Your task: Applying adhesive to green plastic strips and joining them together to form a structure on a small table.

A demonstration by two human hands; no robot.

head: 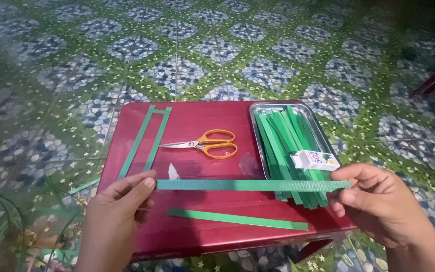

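1. Hands: my left hand [119, 214] and right hand [378, 204] pinch the green strip [252, 185] by its ends, taut over the red table [202, 121].
2. Loose strip [237, 219] below.
3. Scissors [205, 144], tray [258, 108] of strips beyond, within reach.

1. You held a green strip [252, 185] over a dark red table [197, 236].
2. Your scissors [205, 144] had orange handles.
3. Your silver tray [258, 108] carried green strips [278, 141] and a white box [314, 160].
4. Your floor [177, 50] showed green tiles with blue-white pebble diamonds.

Orange-handled scissors [205, 144], steel tray [258, 108]
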